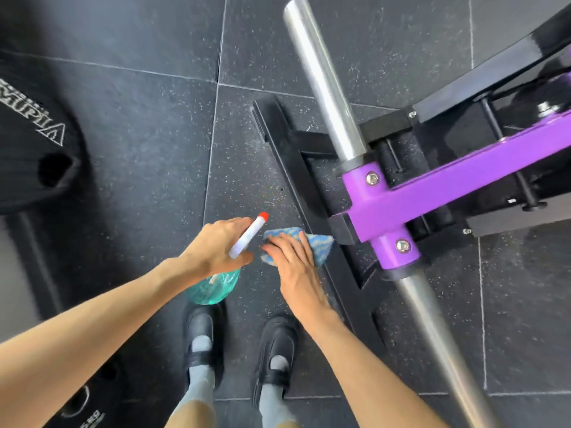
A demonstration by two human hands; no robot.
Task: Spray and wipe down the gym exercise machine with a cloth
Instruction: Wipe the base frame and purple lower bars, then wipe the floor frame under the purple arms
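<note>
My left hand point(221, 247) grips a spray bottle point(216, 287) with a teal body and a white, red-tipped nozzle that points up and to the right. Just right of it, my right hand point(293, 267) lies with fingers fairly straight over a blue and white cloth point(318, 245), holding it in the air just left of the machine. The machine has a purple arm point(448, 183), a black base frame point(287, 156) on the floor and a long steel bar point(324, 78) running diagonally through the purple sleeve. The cloth's right tip is close to the purple arm's black end cap point(343, 230).
Black weight plates point(34, 149) stand at the left edge, with another plate point(83, 400) low at the bottom left. My two feet in black shoes point(204, 338) stand on dark speckled rubber floor tiles point(148, 103). The steel bar's lower end point(448, 344) juts toward the bottom right.
</note>
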